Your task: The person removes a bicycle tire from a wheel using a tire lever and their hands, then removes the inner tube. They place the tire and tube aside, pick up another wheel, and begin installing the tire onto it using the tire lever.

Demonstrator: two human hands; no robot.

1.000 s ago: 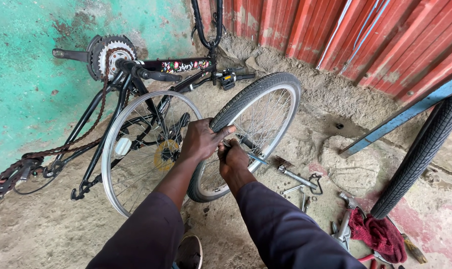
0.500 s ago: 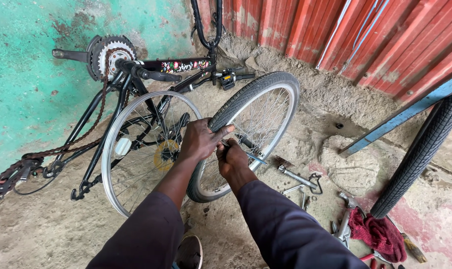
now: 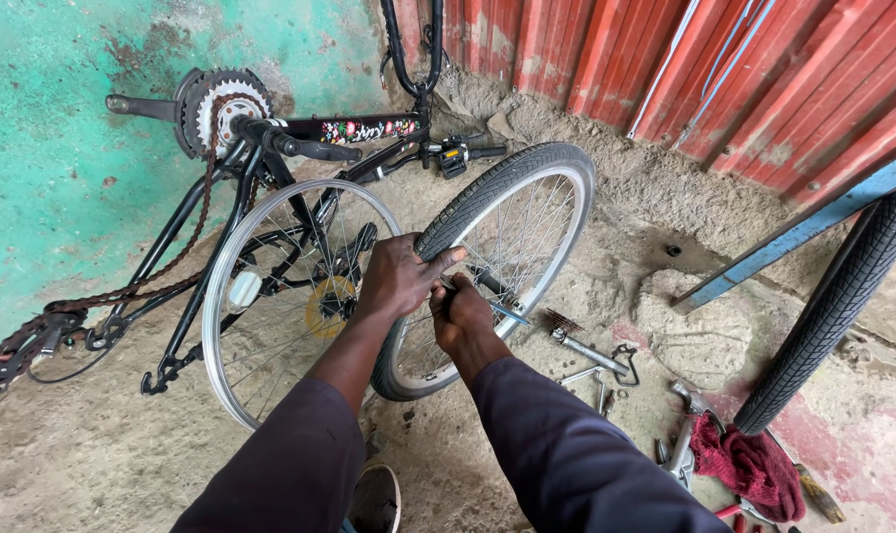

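A bicycle wheel with a black tyre (image 3: 527, 173) stands upright on the ground in front of me. My left hand (image 3: 399, 276) grips the tyre at its near edge, thumb over the tread. My right hand (image 3: 460, 318) is closed just beside it at the rim, on a thin metal tool (image 3: 507, 313) that sticks out to the right across the spokes. A bare silver wheel (image 3: 270, 296) without a tyre stands to the left, leaning against an upturned black bicycle frame (image 3: 300, 138).
Wrenches (image 3: 591, 350) and other metal tools lie on the dirt to the right, by a red rag (image 3: 749, 464). Another tyre (image 3: 833, 306) and a blue bar (image 3: 793, 232) stand at right. A green wall is left, a red corrugated wall behind. A chainring (image 3: 216, 104) and chain hang at left.
My right hand has risen slightly toward the rim and closed in beside the left hand. The wheel has stayed almost in place.
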